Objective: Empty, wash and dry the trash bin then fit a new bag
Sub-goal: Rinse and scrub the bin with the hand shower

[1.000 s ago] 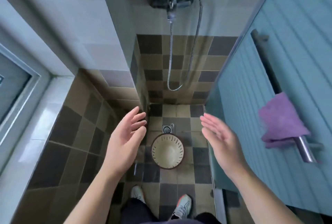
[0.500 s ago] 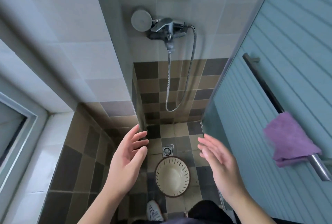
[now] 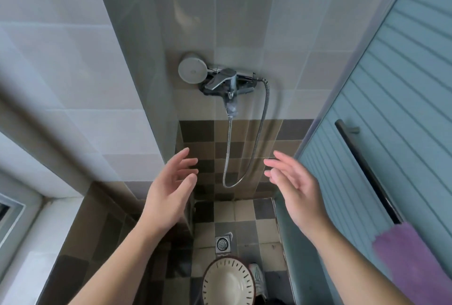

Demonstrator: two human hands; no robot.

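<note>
A cream trash bin [image 3: 228, 282] with a slotted rim stands upright and empty on the checkered shower floor, at the bottom centre, just in front of a floor drain [image 3: 222, 244]. My left hand [image 3: 168, 189] and my right hand [image 3: 292, 185] are raised in front of me, palms facing each other, fingers spread, holding nothing. Both are well above the bin and below the shower mixer [image 3: 225, 82] on the back wall. A round shower head [image 3: 192, 70] rests on the mixer, and its metal hose [image 3: 244, 155] hangs in a loop between my hands.
A glass partition [image 3: 137, 84] stands on the left of the stall. A ribbed blue sliding door [image 3: 401, 109] with a dark bar handle [image 3: 362, 165] is on the right; a purple towel [image 3: 413, 260] hangs on the bar. A window frame [image 3: 14, 216] is at far left. My shoe [image 3: 258, 277] touches the bin.
The view has tilted upward: the mixer and shower head have slid down to mid-frame and the bin has dropped to the bottom edge. Both hands stay open and have risen toward the mixer.
</note>
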